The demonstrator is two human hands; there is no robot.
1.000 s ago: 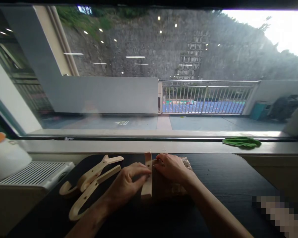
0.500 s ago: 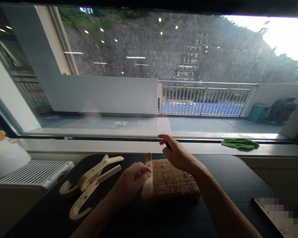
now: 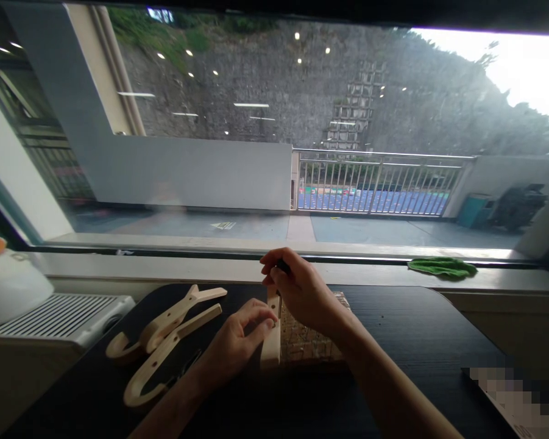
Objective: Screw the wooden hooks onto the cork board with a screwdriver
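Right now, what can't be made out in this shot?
All in the head view:
Dark object: mostly hidden inside the right grip.
Brown block: partly covered by that grip.
Anything pinched by the left grip: too small to tell.
Dark item: partly covered by the left forearm, too dim.
Lower-right object: pixelated, cut off by frame edges.

Indoor room, office or classroom type, can't tell which. Black wood-grain table [image 3: 415,335] at the windowsill [image 3: 173,268], ceiling-light reflections [image 3: 251,105] across the window pane [image 3: 256,73], metal railing [image 3: 381,183] outside, blue court-like ground [image 3: 409,201] beyond.
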